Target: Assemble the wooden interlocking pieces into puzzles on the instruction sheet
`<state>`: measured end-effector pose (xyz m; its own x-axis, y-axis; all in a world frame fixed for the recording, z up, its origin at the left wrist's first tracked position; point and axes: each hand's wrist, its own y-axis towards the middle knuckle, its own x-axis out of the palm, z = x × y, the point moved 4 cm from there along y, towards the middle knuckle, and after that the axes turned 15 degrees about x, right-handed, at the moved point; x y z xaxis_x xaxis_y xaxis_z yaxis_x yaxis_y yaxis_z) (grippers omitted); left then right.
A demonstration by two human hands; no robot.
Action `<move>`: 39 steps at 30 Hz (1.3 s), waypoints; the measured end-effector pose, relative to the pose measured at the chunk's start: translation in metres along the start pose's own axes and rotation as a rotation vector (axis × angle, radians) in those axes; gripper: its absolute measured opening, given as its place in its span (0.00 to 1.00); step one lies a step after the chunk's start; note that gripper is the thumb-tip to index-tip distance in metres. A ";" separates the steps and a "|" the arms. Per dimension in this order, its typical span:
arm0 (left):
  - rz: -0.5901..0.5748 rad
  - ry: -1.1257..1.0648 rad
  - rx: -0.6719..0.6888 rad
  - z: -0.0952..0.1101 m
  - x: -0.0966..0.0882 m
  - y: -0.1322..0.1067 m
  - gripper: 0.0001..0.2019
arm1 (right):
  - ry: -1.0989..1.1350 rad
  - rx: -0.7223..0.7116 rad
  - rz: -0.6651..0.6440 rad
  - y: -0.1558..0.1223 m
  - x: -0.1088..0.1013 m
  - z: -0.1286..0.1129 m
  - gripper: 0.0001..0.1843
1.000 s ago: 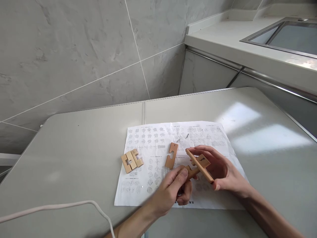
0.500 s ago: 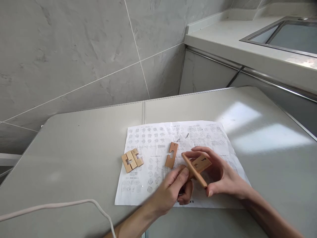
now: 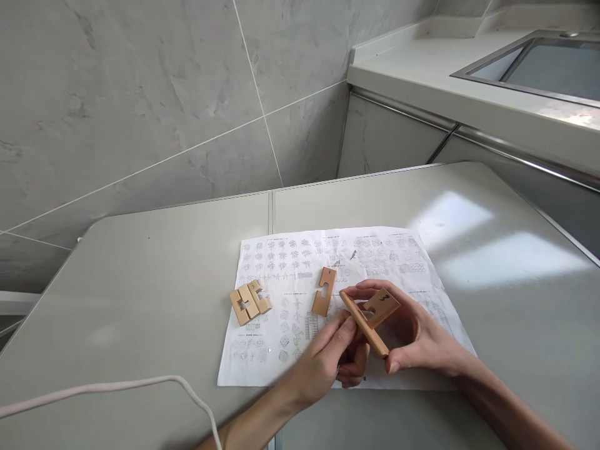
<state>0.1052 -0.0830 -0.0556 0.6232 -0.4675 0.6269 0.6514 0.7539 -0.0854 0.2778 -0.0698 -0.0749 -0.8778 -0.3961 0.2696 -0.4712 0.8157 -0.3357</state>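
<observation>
Two crossed wooden puzzle pieces [image 3: 370, 315] are held just above a printed instruction sheet [image 3: 290, 350]. My right hand [image 3: 417, 340] grips the long flat piece, thumb at its near end and fingers behind. My left hand [image 3: 328, 365] pinches the lower piece from the left, fingers curled. A single notched wooden piece [image 3: 324, 292] lies on the sheet just left of my fingers. A cluster of joined wooden pieces [image 3: 249, 302] sits at the sheet's left edge.
The sheet lies on a grey folding table [image 3: 140, 300] with a centre seam. A white cable [image 3: 117, 390] runs across the near left. A tiled wall stands behind, and a counter with a steel sink [image 3: 529, 62] is at the upper right.
The long piece in my right hand has tilted and shifted slightly left and toward me. My left hand stays pinched on the lower piece. The pieces on the sheet have not moved.
</observation>
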 end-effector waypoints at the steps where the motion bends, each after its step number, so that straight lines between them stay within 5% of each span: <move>1: -0.001 0.003 0.002 0.000 0.000 0.000 0.16 | -0.006 -0.002 0.001 0.000 0.000 -0.001 0.51; 11: 0.021 -0.004 0.051 0.001 0.003 0.000 0.17 | -0.011 -0.050 -0.014 0.001 0.002 -0.004 0.51; 16: 0.013 0.007 0.114 0.002 0.000 -0.002 0.17 | -0.038 -0.107 0.162 0.001 -0.001 -0.007 0.35; 21: -0.041 0.065 0.156 0.002 0.001 -0.003 0.18 | -0.401 -0.150 0.350 0.001 0.000 -0.004 0.16; 26: -0.108 0.220 0.068 -0.002 0.005 -0.007 0.24 | -0.844 -0.257 0.175 0.005 0.019 0.005 0.31; 31: -0.152 0.343 0.066 0.001 0.010 -0.007 0.25 | -0.980 -0.273 0.091 0.007 0.030 0.003 0.44; 39: -0.130 0.420 0.123 0.001 0.007 -0.004 0.23 | -0.971 -0.271 0.194 0.004 0.026 0.004 0.28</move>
<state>0.1061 -0.0890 -0.0502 0.6781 -0.6892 0.2554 0.6951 0.7143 0.0819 0.2527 -0.0783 -0.0728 -0.6852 -0.3194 -0.6546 -0.3836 0.9222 -0.0485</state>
